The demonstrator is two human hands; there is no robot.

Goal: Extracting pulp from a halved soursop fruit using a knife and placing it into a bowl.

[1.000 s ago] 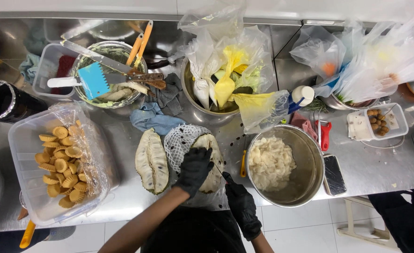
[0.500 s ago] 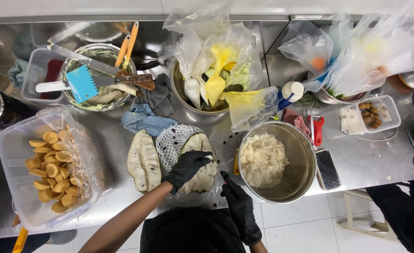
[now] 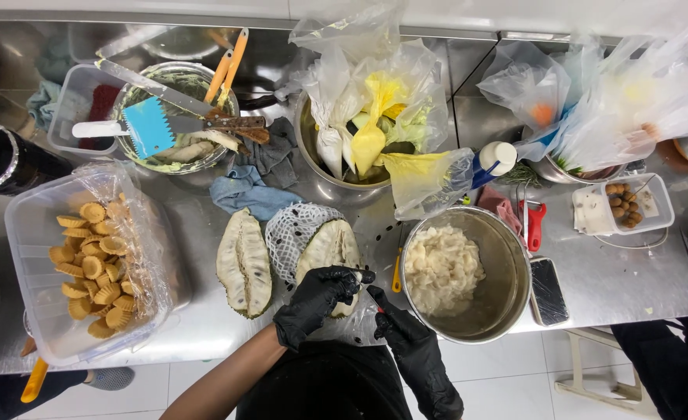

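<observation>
**Gloved hands draw together over a halved soursop**

Two hands in black gloves work at the near edge of a steel counter (image 3: 204, 225). The left hand (image 3: 316, 299) rests curled on the right-hand fruit half (image 3: 327, 249), fingers closed on its pale flesh. The right hand (image 3: 402, 338), which hung lower and apart a second ago, has risen so its fingertips nearly meet the left hand's at the fruit's right edge; whether it pinches anything cannot be told. This suggests flesh is being picked out.

Outward from the hands: white foam netting (image 3: 293, 229) lies against that half, and the other fruit half (image 3: 244, 263) lies cut-side up just to the left. Just right sits a steel bowl (image 3: 511, 272) of white pulp (image 3: 441, 268). Far left, a clear plastic tub (image 3: 29, 225) holds small fluted pastry shells (image 3: 95, 264). Behind are a blue cloth (image 3: 243, 194), a pot of filled piping bags (image 3: 367, 132) and a glass bowl with a blue scraper (image 3: 148, 127).
</observation>
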